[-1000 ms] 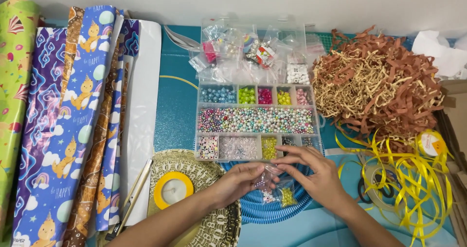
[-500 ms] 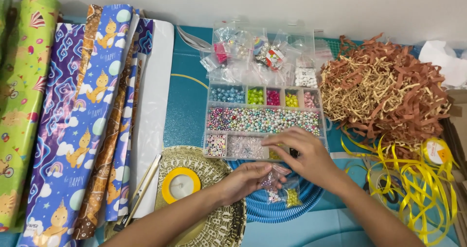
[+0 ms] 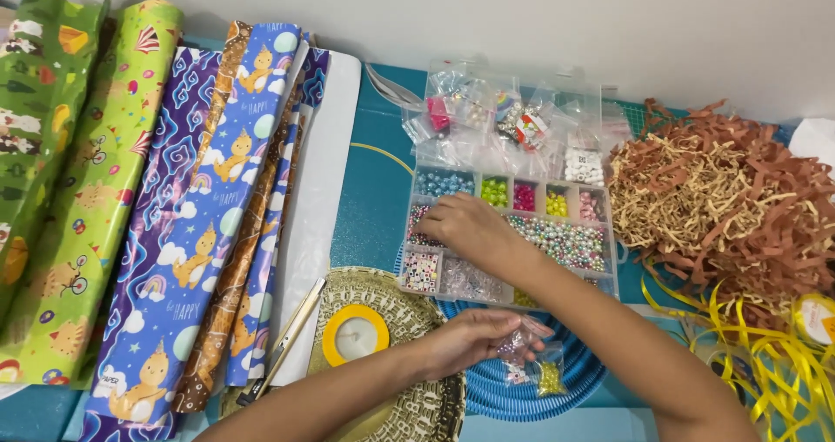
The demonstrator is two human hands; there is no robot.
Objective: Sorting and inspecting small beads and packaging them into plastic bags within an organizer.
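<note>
Left hand [image 3: 474, 339] pinched on small clear bead bags [image 3: 528, 365], low over blue coiled basket [image 3: 496, 388]. Right hand [image 3: 465, 224] reached across, fingers curled down into mixed-pearl row of bead organiser [image 3: 600, 259] (grip hidden, cannot tell). Picking step; next likely needs fine pinch, bag mouth held open. Beyond: paper shred [image 3: 722, 198].

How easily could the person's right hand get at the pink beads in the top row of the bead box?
Probably yes: the right hand already rests over the bead box, the lid is open, and nothing covers the pink beads just beyond it.
</note>
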